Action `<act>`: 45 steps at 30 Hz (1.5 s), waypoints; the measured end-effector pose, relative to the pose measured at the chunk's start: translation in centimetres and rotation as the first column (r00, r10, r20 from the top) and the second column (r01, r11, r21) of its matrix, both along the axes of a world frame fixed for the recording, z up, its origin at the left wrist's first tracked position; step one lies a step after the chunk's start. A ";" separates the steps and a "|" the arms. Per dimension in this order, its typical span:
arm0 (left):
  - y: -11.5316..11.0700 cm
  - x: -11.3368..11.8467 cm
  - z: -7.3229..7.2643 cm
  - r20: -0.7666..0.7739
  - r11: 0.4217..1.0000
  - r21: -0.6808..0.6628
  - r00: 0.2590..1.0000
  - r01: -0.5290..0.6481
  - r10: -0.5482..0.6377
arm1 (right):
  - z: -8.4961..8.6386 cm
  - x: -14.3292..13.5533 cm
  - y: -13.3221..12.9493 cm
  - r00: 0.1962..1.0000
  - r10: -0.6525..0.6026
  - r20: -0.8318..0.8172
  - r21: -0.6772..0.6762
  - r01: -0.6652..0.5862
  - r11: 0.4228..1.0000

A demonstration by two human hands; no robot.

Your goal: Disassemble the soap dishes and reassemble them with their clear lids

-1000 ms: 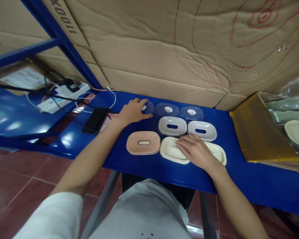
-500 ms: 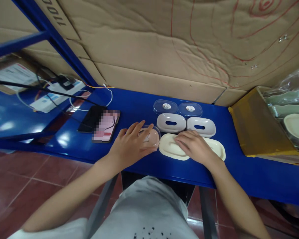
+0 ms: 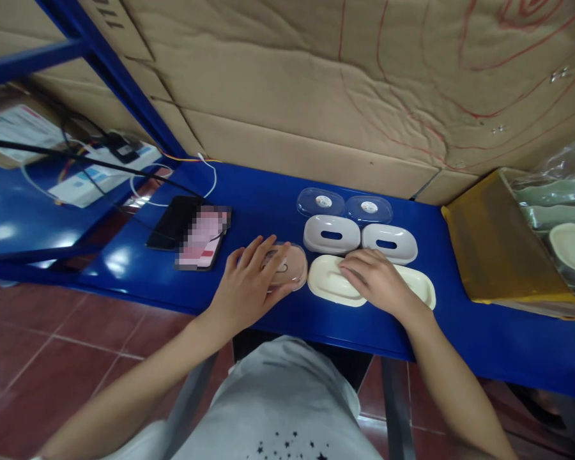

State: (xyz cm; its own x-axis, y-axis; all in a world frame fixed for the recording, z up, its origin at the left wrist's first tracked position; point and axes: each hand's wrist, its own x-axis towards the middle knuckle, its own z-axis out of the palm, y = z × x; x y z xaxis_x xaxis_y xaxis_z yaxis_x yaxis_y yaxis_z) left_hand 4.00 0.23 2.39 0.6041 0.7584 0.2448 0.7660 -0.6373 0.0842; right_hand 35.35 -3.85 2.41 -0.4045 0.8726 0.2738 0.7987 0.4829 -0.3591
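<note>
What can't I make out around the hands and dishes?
Head view: left part of the pink dish, hidden by the left hand.
Head view: left end of the right cream piece, covered by the right hand.
Head view: print on the lid labels, too small.
Head view: far side of the cardboard box, cut off at the right edge.

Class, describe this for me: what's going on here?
The person's left hand is on a clear oval plastic lid over a peach oval dish. The right hand lies over two cream oval dishes alongside. Behind those stand two white slotted oval dishes, then two more clear lids with round stickers, on a blue table.
</note>
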 end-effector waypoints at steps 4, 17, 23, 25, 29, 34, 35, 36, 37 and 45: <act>-0.4 0.2 -0.5 0.007 0.999 0.039 1.000 -0.014 0.013 | -0.2 0.2 0.1 1.000 0.006 0.006 0.002 -0.006 1.000; -0.9 0.8 -0.7 0.018 0.999 0.023 0.999 -0.036 0.035 | -0.2 0.1 0.3 1.000 -0.006 0.004 0.006 0.006 1.000; -1.1 0.9 -1.1 0.033 0.999 0.050 0.999 -0.020 0.018 | -0.2 0.2 0.3 1.000 -0.004 -0.003 -0.001 0.004 1.000; -1.2 0.9 -1.1 0.033 0.999 0.045 0.999 -0.016 0.015 | -0.2 0.2 0.2 1.000 -0.005 -0.003 -0.001 0.005 1.000; -0.9 1.0 -0.9 0.050 0.999 0.006 0.998 -0.033 0.033 | -0.1 0.2 0.2 1.000 -0.009 -0.008 -0.004 0.009 1.000; 2.0 1.1 -0.6 0.014 0.996 -0.003 0.996 -0.092 0.092 | -0.2 0.2 0.2 1.000 -0.001 -0.003 0.003 0.001 1.000; 3.1 1.2 -0.6 0.005 0.995 -0.001 0.995 -0.104 0.104 | -0.2 0.2 0.2 1.000 0.002 0.001 0.006 -0.002 1.000; 4.3 1.3 -0.5 0.000 0.993 0.000 0.993 -0.115 0.115 | -0.3 0.2 0.2 1.000 0.004 0.006 0.010 -0.004 1.000; 5.5 1.4 -0.3 -0.004 0.992 -0.002 0.992 -0.122 0.122 | -0.3 0.2 0.2 1.000 0.004 0.012 0.013 -0.004 1.000; 8.3 3.8 1.2 0.031 0.997 0.046 0.998 0.055 -0.057 | 0.2 -0.1 0.1 0.993 0.031 -0.117 -0.027 -0.034 0.999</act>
